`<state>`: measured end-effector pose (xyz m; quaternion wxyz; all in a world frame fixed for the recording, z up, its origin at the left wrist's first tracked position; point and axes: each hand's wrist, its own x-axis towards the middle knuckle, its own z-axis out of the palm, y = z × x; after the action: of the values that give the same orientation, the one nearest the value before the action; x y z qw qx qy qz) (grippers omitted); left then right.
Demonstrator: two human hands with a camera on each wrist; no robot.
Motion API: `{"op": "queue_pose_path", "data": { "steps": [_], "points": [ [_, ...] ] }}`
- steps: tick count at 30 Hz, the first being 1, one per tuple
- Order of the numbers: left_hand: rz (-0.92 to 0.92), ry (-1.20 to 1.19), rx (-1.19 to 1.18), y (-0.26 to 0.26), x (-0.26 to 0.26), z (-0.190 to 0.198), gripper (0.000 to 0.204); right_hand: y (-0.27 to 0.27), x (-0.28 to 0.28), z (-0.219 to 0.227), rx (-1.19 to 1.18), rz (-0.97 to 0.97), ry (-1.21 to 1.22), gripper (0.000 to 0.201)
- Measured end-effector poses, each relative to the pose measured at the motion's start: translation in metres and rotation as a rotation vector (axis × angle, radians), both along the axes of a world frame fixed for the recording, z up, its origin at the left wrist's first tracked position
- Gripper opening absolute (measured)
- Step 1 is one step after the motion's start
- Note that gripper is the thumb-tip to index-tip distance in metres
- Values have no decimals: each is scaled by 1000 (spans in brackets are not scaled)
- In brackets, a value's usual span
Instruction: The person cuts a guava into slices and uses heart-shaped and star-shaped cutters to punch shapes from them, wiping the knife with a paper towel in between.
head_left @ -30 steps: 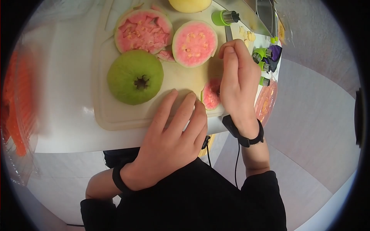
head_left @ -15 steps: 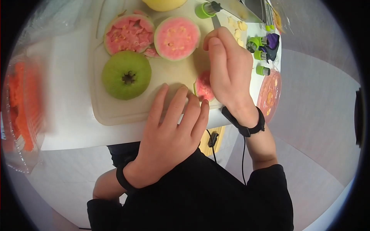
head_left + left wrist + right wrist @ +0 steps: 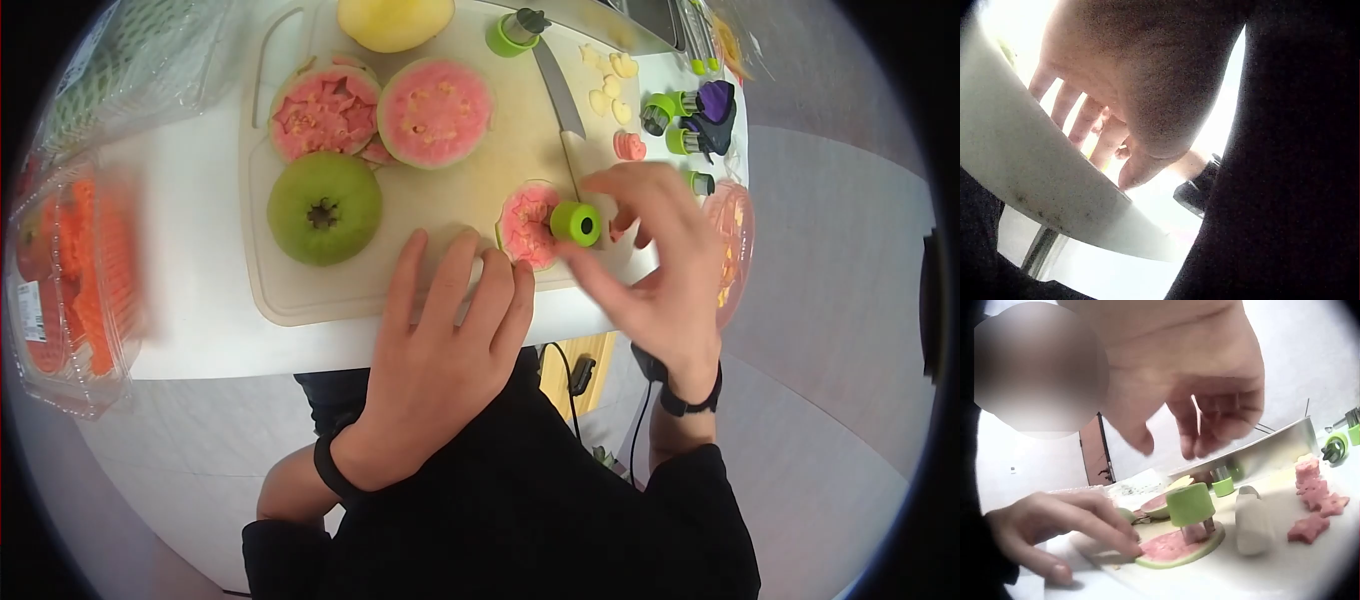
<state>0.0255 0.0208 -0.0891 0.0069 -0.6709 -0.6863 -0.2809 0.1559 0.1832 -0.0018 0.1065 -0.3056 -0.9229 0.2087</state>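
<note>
A thin pink guava slice [image 3: 525,222] with a green rind lies near the front of the cutting board [image 3: 430,200]. Upright in it stands a green-topped metal cutter [image 3: 576,223], its metal walls sunk into the flesh in the right wrist view. My right hand [image 3: 665,270] hovers just above and right of the cutter, thumb and fingers apart, holding nothing. Spread flat at the board's front edge, my left hand [image 3: 440,350] has a fingertip at the slice's rim. Pink star-shaped guava pieces [image 3: 1310,528] lie to the right of the cutter.
A knife [image 3: 560,95] lies behind the slice. Left on the board are a whole-looking green guava [image 3: 325,208], a cut guava half [image 3: 435,112] and a star-cut one [image 3: 325,110]. More cutters [image 3: 685,140] stand right; a clear box [image 3: 75,290] sits left.
My right hand has uncurled and come off the cutter, moving right, so cutter and slice now show. The left hand's fingertip has come to the slice's rim. The head view has shifted somewhat.
</note>
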Motion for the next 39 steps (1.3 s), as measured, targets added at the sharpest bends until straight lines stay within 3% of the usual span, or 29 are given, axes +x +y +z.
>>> {"op": "queue_pose_path", "data": {
  "steps": [2,11,14,16,19,25,28,31,39],
  "points": [
    [-2,2,-13,0,1,0,40,-5,11,-9,26,41,-108,45],
    [-23,22,-81,1,2,5,54,-2,23,0,-54,-45,178,40],
    [-31,38,-90,1,2,5,54,3,27,-10,-194,-144,289,39],
    [-34,39,-98,0,2,5,54,-4,20,-7,-411,-270,382,29],
    [-40,33,-106,-1,1,5,54,6,21,-8,-538,-217,327,17],
    [-43,12,-87,-4,-1,4,54,-5,-3,-14,-24,-166,-58,13],
    [-42,-10,-77,-4,-1,2,54,-12,-4,-13,69,-157,-218,17],
    [-34,-24,-58,-4,0,0,54,-18,-5,-19,115,-152,-237,20],
    [-42,-38,-52,-4,-2,0,54,-15,-4,-18,-151,-202,-54,14]
  ]
}}
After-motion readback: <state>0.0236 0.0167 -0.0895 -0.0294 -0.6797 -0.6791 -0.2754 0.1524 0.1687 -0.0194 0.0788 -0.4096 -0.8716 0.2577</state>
